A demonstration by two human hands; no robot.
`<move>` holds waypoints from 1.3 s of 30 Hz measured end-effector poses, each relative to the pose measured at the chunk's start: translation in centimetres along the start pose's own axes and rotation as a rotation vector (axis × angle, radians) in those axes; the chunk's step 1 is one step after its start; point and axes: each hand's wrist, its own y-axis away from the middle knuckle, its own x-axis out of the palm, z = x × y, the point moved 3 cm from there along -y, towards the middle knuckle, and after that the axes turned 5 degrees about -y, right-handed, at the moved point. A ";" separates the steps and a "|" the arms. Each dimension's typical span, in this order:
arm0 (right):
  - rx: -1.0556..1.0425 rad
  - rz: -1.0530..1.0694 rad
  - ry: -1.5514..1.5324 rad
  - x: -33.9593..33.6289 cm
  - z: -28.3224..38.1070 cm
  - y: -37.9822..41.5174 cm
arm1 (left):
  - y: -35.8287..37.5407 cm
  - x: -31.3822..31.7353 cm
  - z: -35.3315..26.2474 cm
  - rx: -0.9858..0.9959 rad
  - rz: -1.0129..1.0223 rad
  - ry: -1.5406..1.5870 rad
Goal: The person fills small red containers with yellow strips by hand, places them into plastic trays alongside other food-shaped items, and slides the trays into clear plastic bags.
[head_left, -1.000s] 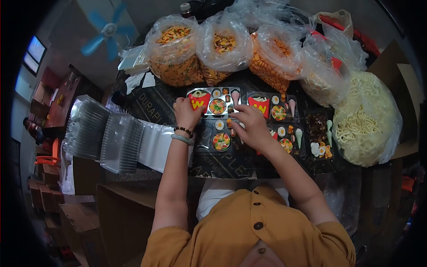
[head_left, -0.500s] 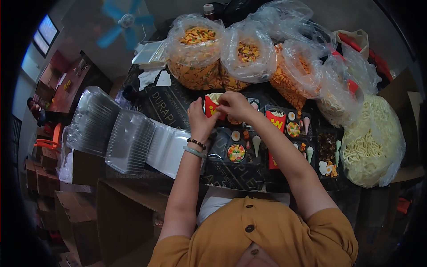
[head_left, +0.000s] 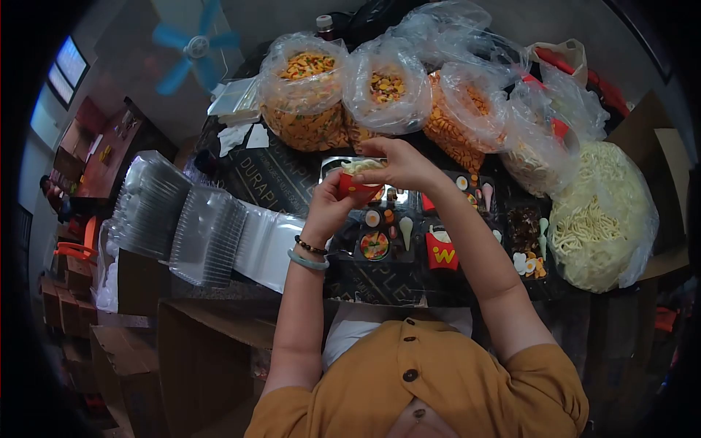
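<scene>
My left hand grips a small red carton by its lower part, above the dark table. Pale fry-shaped pieces stick out of the carton's top. My right hand has its fingers closed round the carton's right side and upper edge. Under and in front of my hands lies a clear tray with a toy pizza, an egg and a pale spoon-like piece. Another red carton, with a yellow mark and pale pieces in it, lies to the right, beside my right forearm.
Bags of small colourful pieces line the back. A large bag of pale strips sits at the right. Stacked clear clamshell boxes stand at the left, with cardboard boxes below. A person shows at the far left.
The carton in my hands has tilted and come a little nearer. My right hand has shifted round its top. The whole view has shifted slightly, and the second carton is now less covered.
</scene>
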 end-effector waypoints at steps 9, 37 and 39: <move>-0.282 -0.157 0.091 0.0 2.5 2.4 | 0.8 1.6 -0.1 0.023 -0.099 -0.033; -0.108 -0.112 0.433 -2.9 6.0 10.7 | 2.2 9.4 -2.6 -0.139 0.031 0.051; -0.134 -0.174 0.369 -3.2 6.2 11.1 | 2.0 9.4 -2.5 -0.152 0.115 0.101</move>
